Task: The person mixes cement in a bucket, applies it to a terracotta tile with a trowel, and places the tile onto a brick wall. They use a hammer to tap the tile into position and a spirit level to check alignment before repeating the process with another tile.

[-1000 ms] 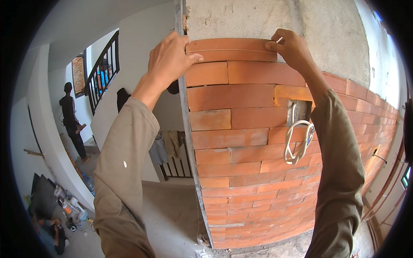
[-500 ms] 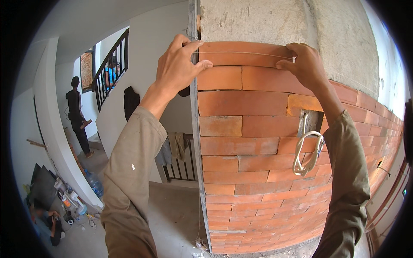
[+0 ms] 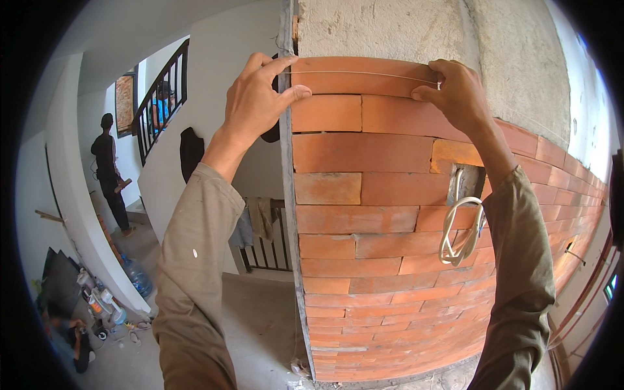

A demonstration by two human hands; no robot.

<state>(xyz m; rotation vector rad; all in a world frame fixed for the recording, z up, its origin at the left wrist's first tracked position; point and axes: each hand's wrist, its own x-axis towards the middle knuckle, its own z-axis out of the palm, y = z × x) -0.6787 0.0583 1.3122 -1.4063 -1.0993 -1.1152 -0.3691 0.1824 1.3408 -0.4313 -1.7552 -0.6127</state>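
Two arms [image 3: 201, 253] raised, left hand [image 3: 259, 94] and right hand [image 3: 460, 94] level, terracotta tile [image 3: 364, 75] gripped in half-spread fingers [image 3: 297, 93]

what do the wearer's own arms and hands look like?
Long olive-brown sleeves on both arms, left sleeve and right sleeve, loose and creased. Small white oval mark on the left one. Left hand and right hand are bare, with no gloves.
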